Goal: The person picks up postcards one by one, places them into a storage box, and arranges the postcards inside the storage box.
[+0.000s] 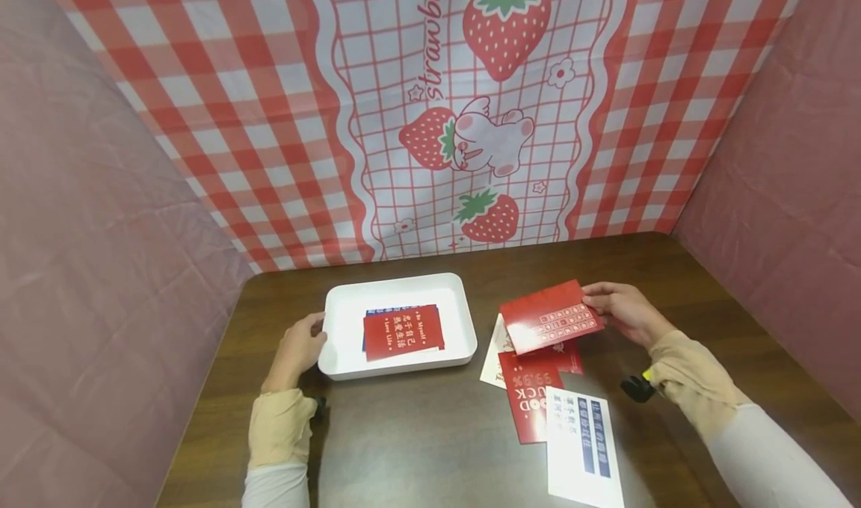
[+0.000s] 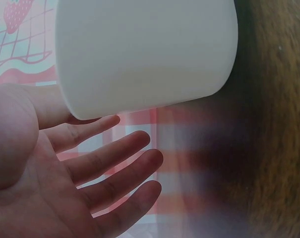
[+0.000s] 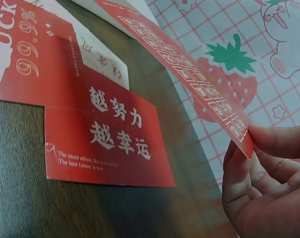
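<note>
My right hand (image 1: 622, 310) pinches one corner of a red card (image 1: 551, 315) printed with rows of small boxed characters. In the right wrist view, thumb and fingers grip that card (image 3: 189, 72) at its end, tilted above the table. Below it lie a cream card (image 1: 494, 358), a red card reading "越努力越幸运" (image 3: 110, 144), a red "GOOD LUCK" card (image 1: 531, 411) and a white card with blue bands (image 1: 581, 448). My left hand (image 1: 300, 349) is at the left end of a white tray (image 1: 397, 370), its fingers (image 2: 110, 158) spread and loosely extended beside the wall.
Inside the tray lies a red card (image 1: 403, 332) over a blue-edged one (image 1: 373, 311). A brown wooden table (image 1: 403, 433) holds everything. A strawberry-patterned cloth (image 1: 471, 119) hangs behind, and pink cloths (image 1: 773, 157) hang at both sides.
</note>
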`<state>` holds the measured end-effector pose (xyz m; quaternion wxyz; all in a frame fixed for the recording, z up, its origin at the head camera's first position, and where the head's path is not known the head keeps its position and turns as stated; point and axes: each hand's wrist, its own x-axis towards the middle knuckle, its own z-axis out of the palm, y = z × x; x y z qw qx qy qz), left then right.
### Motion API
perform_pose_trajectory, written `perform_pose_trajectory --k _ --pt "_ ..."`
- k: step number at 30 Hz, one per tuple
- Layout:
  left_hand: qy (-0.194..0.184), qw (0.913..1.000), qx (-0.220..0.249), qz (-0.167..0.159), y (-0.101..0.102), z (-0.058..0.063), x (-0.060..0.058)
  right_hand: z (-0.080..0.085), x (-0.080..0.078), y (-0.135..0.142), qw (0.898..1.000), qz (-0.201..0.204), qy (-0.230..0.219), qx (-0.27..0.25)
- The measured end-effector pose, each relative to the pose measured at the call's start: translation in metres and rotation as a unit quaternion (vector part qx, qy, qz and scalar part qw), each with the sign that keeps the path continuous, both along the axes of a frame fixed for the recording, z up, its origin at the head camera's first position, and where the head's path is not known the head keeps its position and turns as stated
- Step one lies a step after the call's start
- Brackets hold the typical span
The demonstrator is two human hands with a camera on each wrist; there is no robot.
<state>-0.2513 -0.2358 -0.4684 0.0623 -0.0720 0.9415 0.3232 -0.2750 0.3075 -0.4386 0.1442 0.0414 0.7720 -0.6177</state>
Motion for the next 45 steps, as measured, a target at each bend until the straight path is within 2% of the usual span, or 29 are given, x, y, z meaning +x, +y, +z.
perform_pose_trajectory --k 7,14,27,36,45 --pt "0.013 0.9999 -0.003 -0.003 0.0 -0.001 0.0 0.004 0.003 -0.007 1.0 -0.008 0.001 -0.015" --pt "0.012 0.9999 -0.002 -0.006 0.0 -0.001 0.0 0.007 0.003 -0.011 1.0 -0.012 0.0 -0.005" --pt "0.027 0.9995 -0.011 -0.01 0.001 -0.001 0.002 0.01 0.0 -0.019 1.0 -0.004 0.002 -0.025" --pt "0.023 0.9996 -0.009 -0.012 0.0 -0.002 0.003 0.01 -0.004 -0.03 0.999 -0.003 0.005 -0.042" --pt "0.016 0.9998 -0.01 -0.012 0.0 -0.002 0.001 0.012 -0.002 -0.038 0.999 -0.003 0.006 -0.051"
